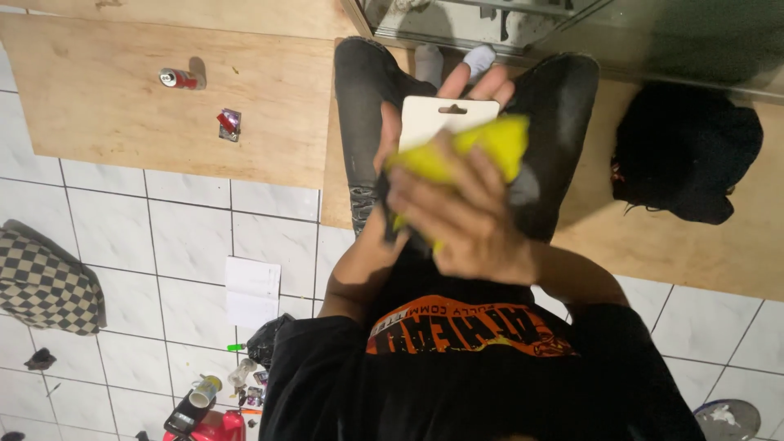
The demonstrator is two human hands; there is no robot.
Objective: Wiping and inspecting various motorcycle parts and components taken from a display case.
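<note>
Item: white cardboard hang-card with punched slot [447,117], held above the lap over black trousers, backed by a soft yellow cloth-like piece [490,143]. Left hand [392,175] grips the card's left edge from behind, fingers closed on it. Right hand [469,220] lies across the front, knuckles up, fingers clamped over the yellow piece. Step judged: separating or unwrapping the yellow piece from its card; further handling would need a firm pinch and steady pull. Nearby: red drinks can [180,78] on plywood floor panel [98,98].
</note>
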